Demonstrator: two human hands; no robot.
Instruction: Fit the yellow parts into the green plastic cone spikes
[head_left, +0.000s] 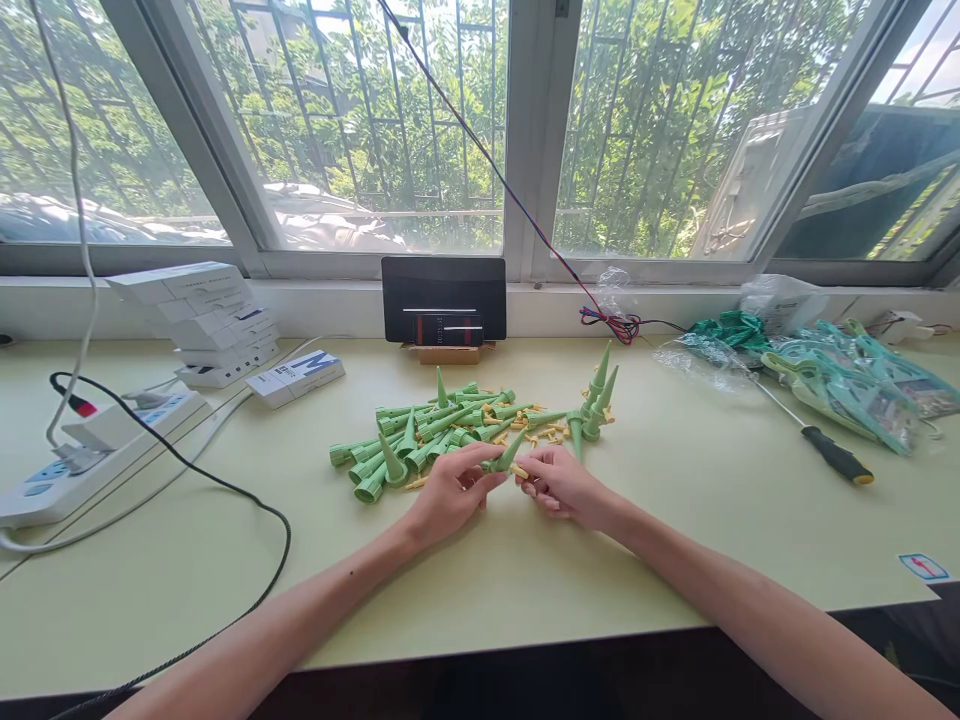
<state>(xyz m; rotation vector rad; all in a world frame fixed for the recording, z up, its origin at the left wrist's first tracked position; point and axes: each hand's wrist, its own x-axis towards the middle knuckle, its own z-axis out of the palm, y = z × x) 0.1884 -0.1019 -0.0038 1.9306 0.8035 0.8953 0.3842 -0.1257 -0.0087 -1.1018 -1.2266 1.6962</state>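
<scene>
My left hand [457, 487] is closed round a green plastic spike [511, 450], a cone whose tip points up to the right. Close beside it, my right hand [559, 487] pinches a small yellow plastic piece [517, 471] against or very near the spike; whether they touch I cannot tell. Beyond my hands lies a pile of similar green spikes [420, 432], some standing, some lying with their round open ends toward me. Small yellow pieces [551, 433] are scattered at its right side. Several spikes with yellow pieces on them stand in a group [594, 410] behind my right hand.
Left are a power strip [112, 450], a black cable [255, 497], stacked white boxes [217, 325] and a single box [296, 378]. A black tablet [444, 290] leans by the window. Right lie a screwdriver [836, 455] and bagged green items [847, 375]. The table's front edge is near my forearms.
</scene>
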